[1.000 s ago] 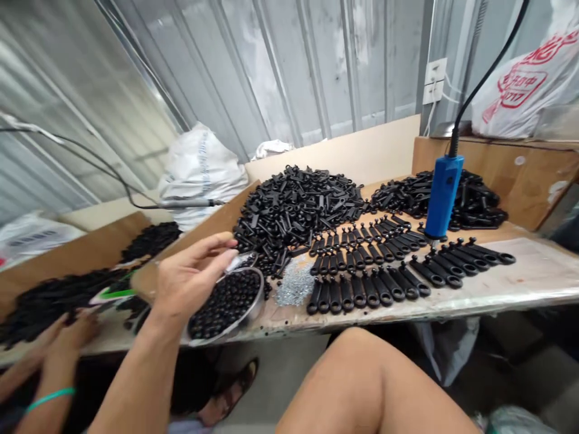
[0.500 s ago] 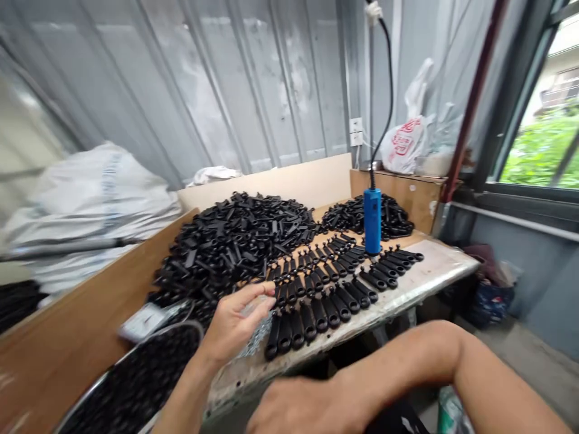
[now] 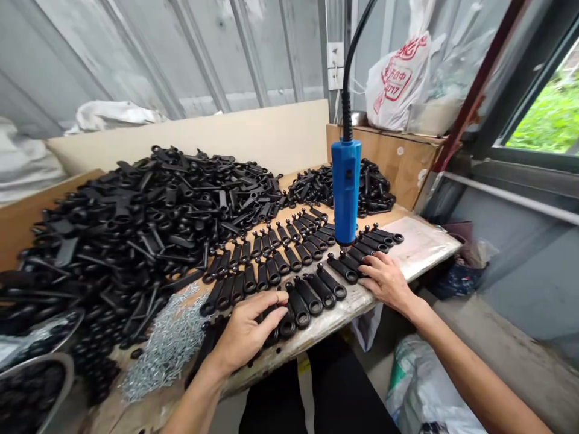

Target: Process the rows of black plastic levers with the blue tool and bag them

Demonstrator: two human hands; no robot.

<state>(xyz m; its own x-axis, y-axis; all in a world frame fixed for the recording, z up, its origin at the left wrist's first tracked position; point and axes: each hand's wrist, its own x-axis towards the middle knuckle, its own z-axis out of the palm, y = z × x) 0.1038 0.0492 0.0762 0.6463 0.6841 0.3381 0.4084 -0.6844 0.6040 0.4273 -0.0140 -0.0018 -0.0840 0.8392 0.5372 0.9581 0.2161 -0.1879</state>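
Rows of black plastic handles [image 3: 289, 265] with ring ends lie side by side on the bench's front half. My left hand [image 3: 251, 328] rests palm down on the nearest row at its left end, fingers loosely spread over the handles and gripping none. At the right end of the rows my right hand [image 3: 384, 278] lies open, its fingertips touching the handles there. A blue electric screwdriver [image 3: 346, 190] hangs on a black cable just above the rows, between and behind my hands.
A big heap of loose black parts [image 3: 149, 205] fills the left of the bench, with a smaller heap [image 3: 375, 187] at the back right. Silver screws [image 3: 167, 343] lie left of my left hand. A metal bowl [image 3: 58, 371] of black round pieces sits far left. A printed white bag [image 3: 398, 78] stands on a wooden box.
The view has swung right, away from the bowl. My left hand moved from the bowl to the front row of handles, and my right hand came up onto the right end of the rows.
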